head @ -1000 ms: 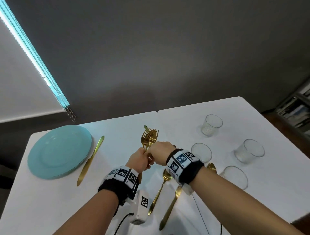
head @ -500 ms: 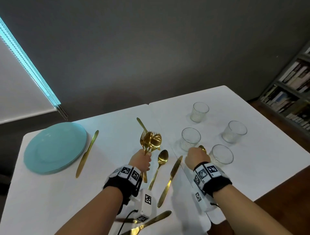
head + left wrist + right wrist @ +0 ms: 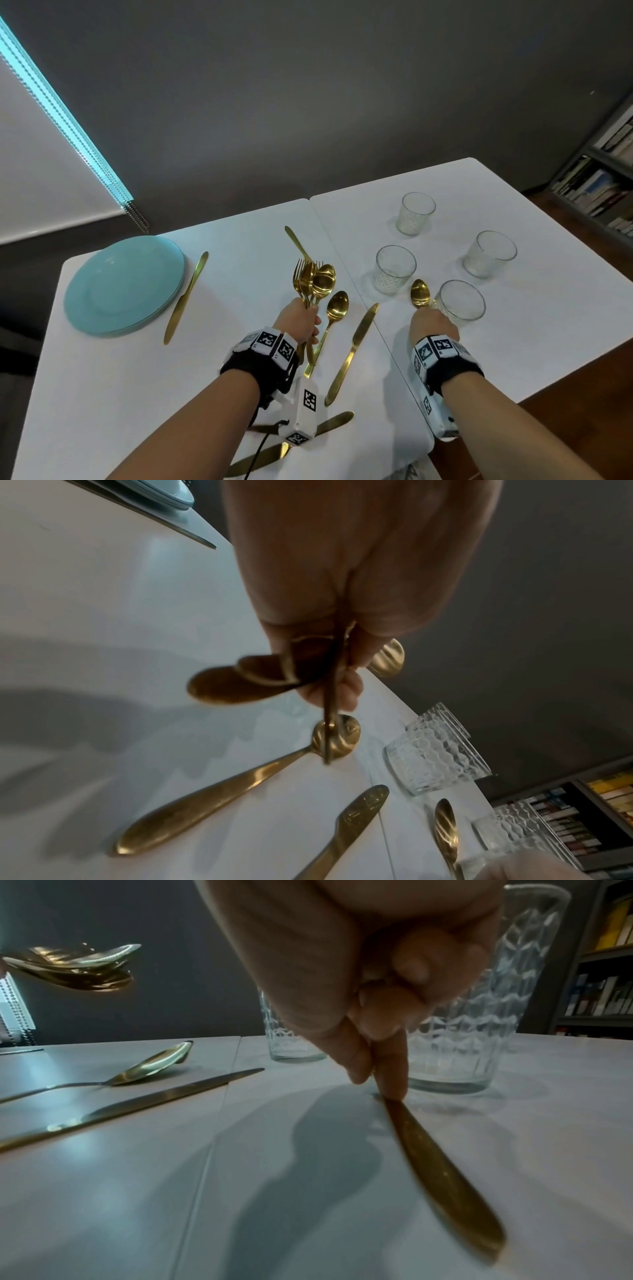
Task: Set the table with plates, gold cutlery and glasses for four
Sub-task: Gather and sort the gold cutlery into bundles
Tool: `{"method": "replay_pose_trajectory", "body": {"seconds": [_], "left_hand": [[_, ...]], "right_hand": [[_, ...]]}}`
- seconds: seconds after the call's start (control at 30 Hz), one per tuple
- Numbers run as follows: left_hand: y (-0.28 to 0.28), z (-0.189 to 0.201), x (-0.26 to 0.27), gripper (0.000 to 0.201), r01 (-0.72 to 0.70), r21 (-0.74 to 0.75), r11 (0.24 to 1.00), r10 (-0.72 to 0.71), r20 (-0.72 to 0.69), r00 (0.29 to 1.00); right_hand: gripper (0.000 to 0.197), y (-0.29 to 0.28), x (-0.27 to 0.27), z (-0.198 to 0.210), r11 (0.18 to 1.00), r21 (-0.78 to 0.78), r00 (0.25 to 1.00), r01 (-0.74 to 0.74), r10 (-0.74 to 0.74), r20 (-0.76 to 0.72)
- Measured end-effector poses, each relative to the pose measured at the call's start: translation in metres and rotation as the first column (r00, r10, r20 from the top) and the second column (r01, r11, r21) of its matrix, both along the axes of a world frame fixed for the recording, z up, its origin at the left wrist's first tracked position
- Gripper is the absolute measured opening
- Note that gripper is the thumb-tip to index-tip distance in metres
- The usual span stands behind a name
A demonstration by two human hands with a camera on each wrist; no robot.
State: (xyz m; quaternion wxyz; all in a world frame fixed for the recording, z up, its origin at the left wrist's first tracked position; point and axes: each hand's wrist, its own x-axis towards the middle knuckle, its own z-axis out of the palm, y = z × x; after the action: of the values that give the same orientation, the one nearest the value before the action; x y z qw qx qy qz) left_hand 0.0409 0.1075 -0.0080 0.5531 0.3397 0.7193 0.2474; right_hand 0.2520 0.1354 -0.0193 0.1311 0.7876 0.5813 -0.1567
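Observation:
My left hand [image 3: 304, 323] grips a bunch of gold forks [image 3: 304, 278] and a gold spoon [image 3: 324, 281] by their handles, heads pointing up and away, above the white table [image 3: 137, 377]. In the left wrist view the handle ends [image 3: 240, 683] stick out below my curled fingers. My right hand [image 3: 433, 323] pinches the neck of another gold spoon [image 3: 420, 292] between thumb and forefinger [image 3: 390, 1069]; its handle [image 3: 445, 1175] slants toward the wrist, low over the table. The nearest glass [image 3: 460, 303] stands just right of that spoon.
A stack of teal plates [image 3: 123, 284] sits far left with a gold knife [image 3: 186, 296] beside it. A loose spoon [image 3: 337, 305] and knife [image 3: 352, 353] lie between my hands; other knives lie farther off and near me. Three more glasses [image 3: 394, 269] stand right. A bookshelf [image 3: 599, 178] is beyond.
My right hand has left the bunch in my left hand, moved right to the spoon beside the glasses, and now pinches it. The left hand keeps the bunch.

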Motion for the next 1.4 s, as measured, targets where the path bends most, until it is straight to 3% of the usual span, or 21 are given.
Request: {"method": "replay_pose_trajectory", "body": {"seconds": [0.3, 0.5, 0.6, 0.67, 0.8, 0.87, 1.03, 1.23, 1.33, 1.4], "left_hand": [[-0.002, -0.005, 0.0, 0.019, 0.002, 0.019, 1.0, -0.002, -0.032, 0.999], [-0.002, -0.008, -0.003, 0.015, -0.073, 0.023, 0.997, 0.072, 0.057, 0.996], [-0.002, -0.006, -0.005, 0.014, -0.131, 0.033, 0.991, 0.126, 0.115, 0.985], [-0.003, -0.002, -0.005, 0.014, -0.15, 0.033, 0.988, 0.142, 0.164, 0.976], [-0.004, 0.008, -0.001, 0.015, -0.122, 0.049, 0.991, 0.108, 0.227, 0.968], [-0.007, 0.013, 0.001, 0.014, -0.09, 0.051, 0.995, 0.074, 0.252, 0.965], [-0.011, 0.006, 0.001, 0.021, 0.011, 0.082, 0.997, -0.02, 0.12, 0.993], [-0.019, 0.0, -0.012, 0.017, -0.04, 0.058, 0.997, 0.035, 0.097, 0.995], [-0.02, -0.011, -0.019, 0.019, -0.04, 0.027, 0.999, 0.038, 0.099, 0.994], [-0.022, -0.004, -0.022, 0.02, -0.075, 0.043, 0.996, 0.071, 0.094, 0.993]], "right_hand": [[0.023, 0.003, 0.008, -0.003, 0.996, -0.045, 0.991, 0.079, -0.084, -0.105], [0.016, -0.004, 0.009, 0.003, 0.981, -0.158, 0.964, 0.11, -0.144, -0.222], [0.02, -0.015, 0.008, 0.009, 0.943, -0.239, 0.85, 0.233, -0.317, -0.42], [0.026, -0.026, 0.001, 0.022, 0.935, -0.233, 0.773, 0.266, -0.351, -0.528], [0.017, -0.03, -0.029, 0.042, 0.977, -0.184, 0.612, 0.109, -0.212, -0.762], [0.017, -0.025, -0.046, 0.045, 0.978, -0.207, 0.572, -0.014, -0.162, -0.804], [0.019, -0.015, -0.083, 0.035, 0.945, -0.28, 0.574, -0.171, -0.136, -0.807], [0.016, -0.013, -0.105, 0.024, 0.939, -0.268, 0.617, -0.215, -0.082, -0.783], [0.014, -0.015, -0.112, 0.024, 0.933, -0.285, 0.603, -0.221, -0.099, -0.791], [0.014, -0.014, -0.114, 0.023, 0.933, -0.284, 0.647, -0.221, -0.078, -0.759]]}}
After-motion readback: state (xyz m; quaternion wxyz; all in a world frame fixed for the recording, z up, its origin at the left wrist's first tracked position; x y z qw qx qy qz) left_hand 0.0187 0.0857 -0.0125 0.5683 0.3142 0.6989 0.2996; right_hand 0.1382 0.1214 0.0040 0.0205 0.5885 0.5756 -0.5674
